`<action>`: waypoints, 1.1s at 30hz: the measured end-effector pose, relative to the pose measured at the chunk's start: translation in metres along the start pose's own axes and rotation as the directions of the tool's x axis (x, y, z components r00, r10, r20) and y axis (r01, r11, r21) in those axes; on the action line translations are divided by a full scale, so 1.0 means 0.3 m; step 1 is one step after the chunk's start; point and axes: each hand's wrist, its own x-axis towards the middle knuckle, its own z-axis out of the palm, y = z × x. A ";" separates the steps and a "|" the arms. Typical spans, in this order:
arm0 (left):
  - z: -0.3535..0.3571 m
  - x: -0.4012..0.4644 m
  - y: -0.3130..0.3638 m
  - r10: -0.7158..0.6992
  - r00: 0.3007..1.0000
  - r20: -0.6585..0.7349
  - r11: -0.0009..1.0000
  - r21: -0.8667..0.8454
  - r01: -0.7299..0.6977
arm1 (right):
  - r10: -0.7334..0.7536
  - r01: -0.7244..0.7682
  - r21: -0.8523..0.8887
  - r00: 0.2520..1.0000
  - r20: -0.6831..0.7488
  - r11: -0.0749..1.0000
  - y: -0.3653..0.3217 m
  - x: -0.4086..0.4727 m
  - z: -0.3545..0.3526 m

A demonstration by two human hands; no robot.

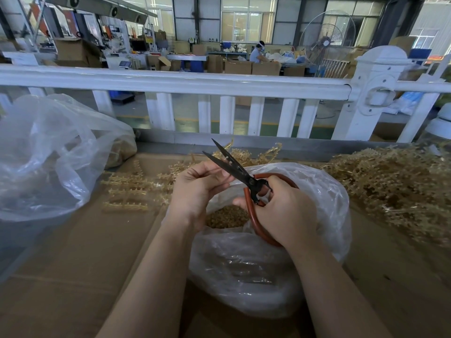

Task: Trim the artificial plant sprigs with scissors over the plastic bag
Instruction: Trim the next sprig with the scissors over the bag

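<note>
Scissors point(234, 168), blades apart at frame centre, gripped by right hand point(284, 213); left hand point(197, 189) pinches a thin sprig point(227, 178) above the plastic bag point(324, 203).

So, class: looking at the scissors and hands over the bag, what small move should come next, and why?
Probably close the scissors: their blades stand open beside the left hand, which pinches something thin, while the right hand grips the red handles above the plastic bag holding trimmings.

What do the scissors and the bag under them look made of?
Scissors: blades look like dark, matte metal; the red-brown loop handles look rubber or plastic coated, smooth. Plastic bag: thin clear film, glossy and creased, with tan trimmings showing through its open mouth.
</note>
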 end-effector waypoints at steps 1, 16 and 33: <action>-0.001 0.001 0.000 0.001 1.000 0.008 1.000 0.004 -0.001 | -0.006 0.006 0.010 1.000 -0.001 1.000 0.000 0.000 0.002; -0.009 0.011 -0.006 0.040 0.999 -0.002 0.999 0.018 -0.040 | 0.004 -0.004 0.014 1.000 0.007 1.000 0.003 0.005 0.004; -0.022 0.022 -0.024 0.126 0.990 0.062 0.981 0.140 -0.134 | 0.003 -0.008 0.103 0.999 0.047 0.995 -0.006 0.003 -0.001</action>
